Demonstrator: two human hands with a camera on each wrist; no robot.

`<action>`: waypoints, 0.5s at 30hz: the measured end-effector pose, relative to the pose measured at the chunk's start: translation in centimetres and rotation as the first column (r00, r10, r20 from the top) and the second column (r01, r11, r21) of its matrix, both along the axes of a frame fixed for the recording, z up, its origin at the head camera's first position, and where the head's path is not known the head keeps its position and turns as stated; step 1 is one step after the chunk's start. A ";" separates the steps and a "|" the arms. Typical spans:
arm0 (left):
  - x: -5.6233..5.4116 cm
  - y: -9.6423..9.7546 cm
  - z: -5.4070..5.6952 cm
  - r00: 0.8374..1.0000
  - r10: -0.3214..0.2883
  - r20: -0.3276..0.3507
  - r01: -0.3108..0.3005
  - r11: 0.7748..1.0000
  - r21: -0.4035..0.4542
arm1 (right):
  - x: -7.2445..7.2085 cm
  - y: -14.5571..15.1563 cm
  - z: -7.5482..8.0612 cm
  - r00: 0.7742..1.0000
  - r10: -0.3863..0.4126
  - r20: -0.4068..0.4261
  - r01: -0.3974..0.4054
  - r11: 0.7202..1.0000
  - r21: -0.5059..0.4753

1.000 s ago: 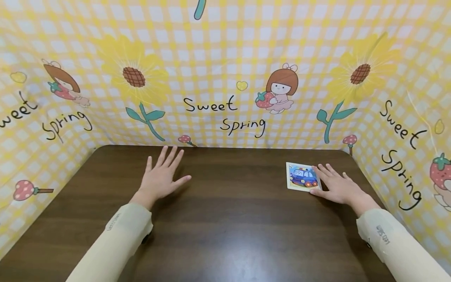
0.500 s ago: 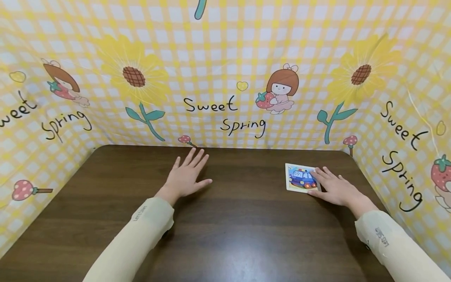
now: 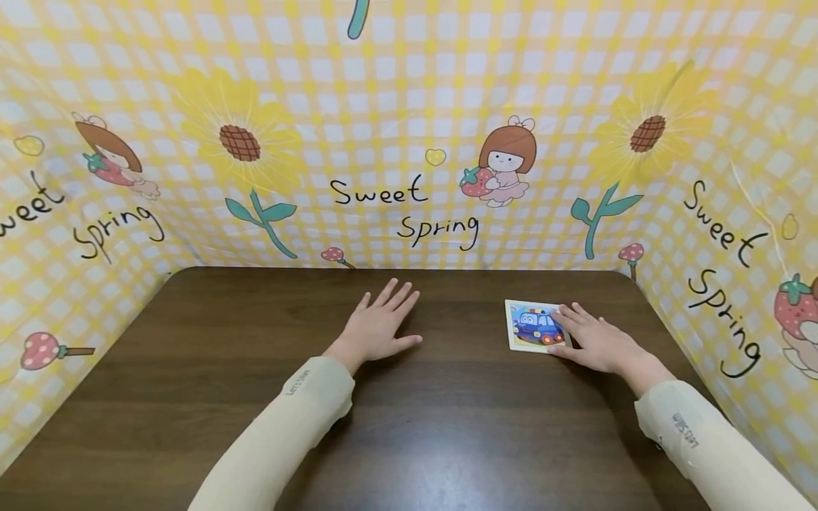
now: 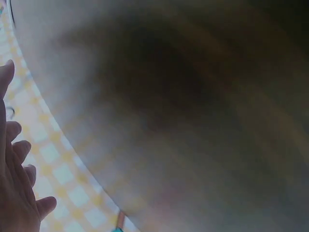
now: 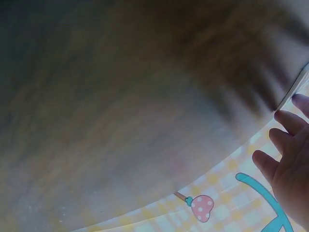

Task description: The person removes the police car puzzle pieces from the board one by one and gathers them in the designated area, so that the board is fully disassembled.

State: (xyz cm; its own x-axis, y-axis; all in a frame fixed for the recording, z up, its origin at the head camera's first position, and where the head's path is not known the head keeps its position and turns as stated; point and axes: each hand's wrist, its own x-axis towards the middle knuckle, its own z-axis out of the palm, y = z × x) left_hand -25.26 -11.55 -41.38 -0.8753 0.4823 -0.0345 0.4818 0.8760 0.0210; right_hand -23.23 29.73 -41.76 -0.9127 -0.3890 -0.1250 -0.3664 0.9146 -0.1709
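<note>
A square picture board (image 3: 537, 326) with a white border and a blue cartoon car on it lies flat at the right of the dark brown table, in the head view. My right hand (image 3: 599, 343) covers its right edge, with the thumb at the near corner and fingertips on the far corner. In the right wrist view, that hand's fingers (image 5: 289, 121) lie right at the board's thin edge (image 5: 293, 89). My left hand (image 3: 375, 328) holds nothing, its fingers spread low over the table left of the board. The left wrist view has this hand (image 4: 19, 179) at its left border.
The brown wooden table (image 3: 447, 426) has rounded far corners. A yellow-and-white checked cloth (image 3: 383, 106) printed with flowers and lettering stands up around its back and both sides.
My left hand has moved steadily rightward across the table, toward the board. The board has slid slightly left, with my right hand still at its right edge.
</note>
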 end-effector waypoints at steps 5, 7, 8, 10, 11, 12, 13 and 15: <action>0.0 1.9 -0.3 0.999 -0.037 0.014 0.037 0.999 -0.023 | 0.0 -0.6 -0.1 1.000 0.007 0.000 -0.007 1.000 0.001; -0.1 2.7 -0.4 0.998 -0.052 0.019 0.053 0.998 -0.037 | 0.0 -0.9 -0.1 1.000 0.018 -0.005 -0.018 1.000 -0.002; -0.1 3.1 -0.4 0.998 -0.061 0.024 0.062 0.997 -0.042 | 0.1 -1.0 -0.1 1.000 0.025 -0.007 -0.025 1.000 -0.003; -0.1 3.8 -0.5 0.996 -0.082 0.027 0.083 0.995 -0.056 | 0.1 -1.3 -0.1 1.000 0.031 -0.006 -0.031 1.000 -0.005; -0.1 4.1 -0.6 0.995 -0.092 0.029 0.094 0.994 -0.062 | 0.1 -1.5 -0.1 0.999 0.034 -0.006 -0.034 0.999 -0.003; 0.0 4.5 -0.6 0.994 -0.100 0.032 0.102 0.992 -0.070 | 0.2 -1.7 -0.1 0.999 0.038 -0.009 -0.038 0.999 -0.001; 0.0 4.8 -0.6 0.994 -0.108 0.034 0.111 0.991 -0.073 | 0.2 -1.9 -0.1 0.999 0.043 -0.013 -0.043 0.999 0.003; 0.1 5.5 -0.6 0.992 -0.119 0.033 0.121 0.989 -0.084 | 0.2 -2.2 0.0 0.998 0.053 -0.023 -0.053 0.999 0.007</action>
State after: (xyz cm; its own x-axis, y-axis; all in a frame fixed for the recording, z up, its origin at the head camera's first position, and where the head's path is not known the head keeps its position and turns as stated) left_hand -25.13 -6.04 -41.94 -0.8093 0.5781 -0.1042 0.5840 0.8109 -0.0369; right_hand -23.00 27.48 -41.73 -0.8937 -0.4359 -0.1064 -0.4180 0.8950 -0.1558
